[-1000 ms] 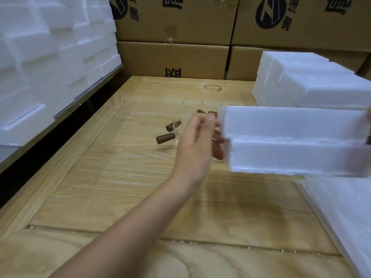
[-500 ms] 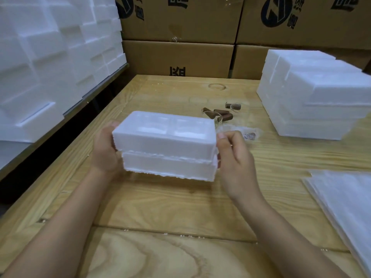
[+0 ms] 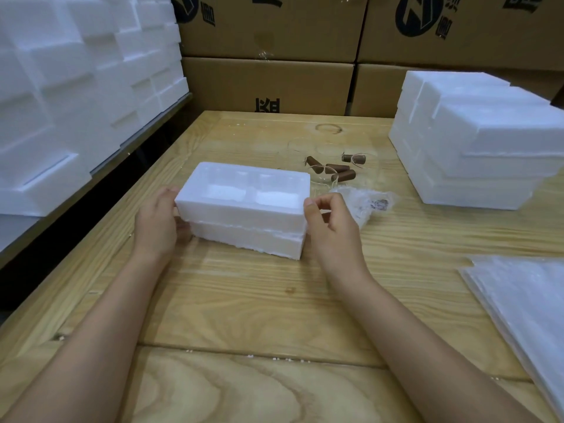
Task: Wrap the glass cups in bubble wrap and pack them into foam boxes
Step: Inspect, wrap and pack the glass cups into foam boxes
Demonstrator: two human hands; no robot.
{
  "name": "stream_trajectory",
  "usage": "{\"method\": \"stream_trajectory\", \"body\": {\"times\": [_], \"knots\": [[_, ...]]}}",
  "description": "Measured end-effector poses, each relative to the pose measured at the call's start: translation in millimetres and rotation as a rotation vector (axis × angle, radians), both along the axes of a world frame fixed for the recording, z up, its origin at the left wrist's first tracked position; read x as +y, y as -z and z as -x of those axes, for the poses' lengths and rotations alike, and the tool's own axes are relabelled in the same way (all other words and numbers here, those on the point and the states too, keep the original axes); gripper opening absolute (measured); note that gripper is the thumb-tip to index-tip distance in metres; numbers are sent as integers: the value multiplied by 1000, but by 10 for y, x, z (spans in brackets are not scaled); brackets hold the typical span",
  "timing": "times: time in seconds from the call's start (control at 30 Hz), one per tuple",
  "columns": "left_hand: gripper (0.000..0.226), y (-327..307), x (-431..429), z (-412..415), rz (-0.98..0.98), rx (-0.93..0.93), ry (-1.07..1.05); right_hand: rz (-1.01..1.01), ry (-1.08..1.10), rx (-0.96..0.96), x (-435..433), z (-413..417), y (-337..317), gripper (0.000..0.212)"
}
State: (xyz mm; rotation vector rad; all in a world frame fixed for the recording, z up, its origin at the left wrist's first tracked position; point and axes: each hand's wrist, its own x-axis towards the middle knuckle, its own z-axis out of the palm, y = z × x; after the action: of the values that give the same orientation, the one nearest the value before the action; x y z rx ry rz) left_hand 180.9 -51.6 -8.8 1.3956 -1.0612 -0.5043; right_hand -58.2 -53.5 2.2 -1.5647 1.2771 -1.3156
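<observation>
Head view. Holding a white foam box (image 3: 244,213) by both ends near the middle of the wooden desk (image 3: 244,300), its underside seeming to be touching the boards, though not telling this for sure. Showing two stacked halves, with two moulded hollows in the top face.

Wrapping the left hand (image 3: 155,222) round the box's left end, its fingers (image 3: 166,193) curling over the top corner and against the end wall. Gripping the upper corner of the right end with the right hand (image 3: 331,230), bending those fingers tightly and pressing the thumb tip on the foam.

Looking past the box at a cluster of clear glass cups (image 3: 328,175) with brown handles, lying on the desk just behind its right end. Seeing one bubble-wrapped cup (image 3: 364,204) lying just beside the right hand.

Taking in a stack of foam boxes (image 3: 476,154) at the far right of the desk, bubble wrap sheets (image 3: 525,300) piled at the near right, more foam pieces (image 3: 61,102) stacked at the left, and cardboard cartons (image 3: 268,83) standing behind.
</observation>
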Motion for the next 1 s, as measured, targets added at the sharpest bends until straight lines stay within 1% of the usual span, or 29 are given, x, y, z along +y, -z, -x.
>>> {"method": "stream_trajectory", "body": {"times": [0.07,0.1,0.17,0.2,0.3,0.37,0.43,0.5,0.57,0.63,0.7,0.83,0.93,1.0], "knots": [[20,-40,42,2,79,-186,-28,7,35,-51,37,46,-47,22],[18,-82,89,37,167,-210,-29,16,51,-86,62,81,-86,27],[15,-201,202,151,341,-158,27,53,67,-162,117,184,-183,35],[17,-263,246,221,403,-127,82,76,72,-190,142,253,-232,36],[16,-381,344,427,441,-91,263,115,80,-230,208,551,-341,29],[17,-413,403,604,452,-145,419,95,45,-266,233,786,-368,18],[16,-410,455,807,444,-212,566,50,20,-251,237,1019,-365,12],[24,-344,474,970,401,-276,627,-19,11,-197,237,1233,-334,16],[31,-250,463,1084,345,-333,619,-88,-6,-64,231,1396,-281,22],[36,-159,432,1119,293,-393,602,-163,-42,79,217,1475,-211,18],[42,-94,390,1109,267,-465,598,-216,-72,175,198,1503,-146,12],[42,-31,341,1058,199,-579,599,-219,-67,344,131,1494,-46,12],[38,-19,322,1033,151,-638,578,-217,-60,423,84,1490,-41,12],[35,-43,324,1035,153,-688,549,-218,-75,474,60,1466,-74,15]]}}
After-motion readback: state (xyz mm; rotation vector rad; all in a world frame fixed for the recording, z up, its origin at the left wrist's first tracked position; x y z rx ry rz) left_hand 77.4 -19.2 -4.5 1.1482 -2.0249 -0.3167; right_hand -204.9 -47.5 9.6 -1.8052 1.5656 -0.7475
